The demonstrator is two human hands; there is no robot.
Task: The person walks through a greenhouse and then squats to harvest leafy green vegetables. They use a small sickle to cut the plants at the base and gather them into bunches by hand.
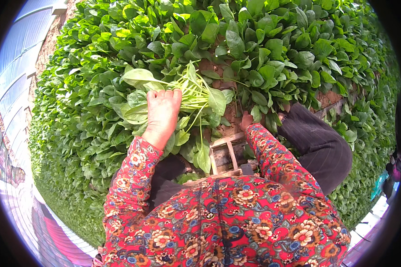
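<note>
A loose bunch of spinach (196, 95), with long pale stems and broad green leaves, is gripped in my left hand (162, 109). Its fingers are curled over the stems, and leaves stick out on both sides of the fist. Low among the plants, close to bare soil (229, 118), my right hand (247, 120) is partly covered by leaves. Its fingers look curled in; what they hold, if anything, is hidden. Growing spinach plants (265, 95) stand right beside it.
Dense spinach rows (98, 58) spread on all sides. A low wooden frame (229, 153) sits between my bent legs, with my right knee (318, 147) beside the right arm. Clear plastic sheeting (20, 58) on curved ribs runs along the left.
</note>
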